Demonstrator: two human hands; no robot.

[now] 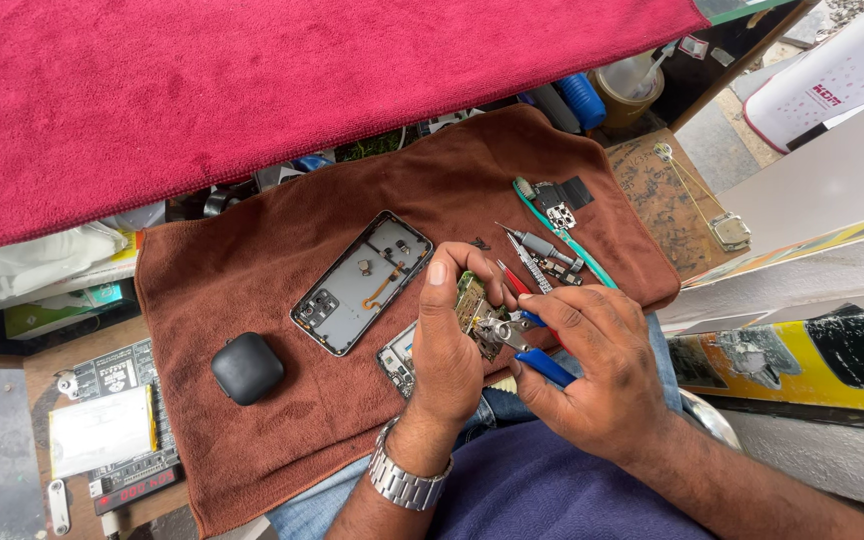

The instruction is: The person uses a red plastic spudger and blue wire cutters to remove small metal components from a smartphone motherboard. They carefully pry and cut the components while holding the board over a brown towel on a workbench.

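Observation:
My left hand pinches a small green circuit board between thumb and fingers, just above the brown towel on my lap. Held in my right hand are blue-handled cutting pliers, their metal jaws touching the board. An opened phone body lies face down on the towel to the left. Partly hidden under my left hand is another phone part. A metal watch sits on my left wrist.
A dark rounded earbud case rests on the towel at left. Tweezers, a teal tool and small parts lie at the towel's right end. A red cloth covers the top. At lower left sits a device with a red display.

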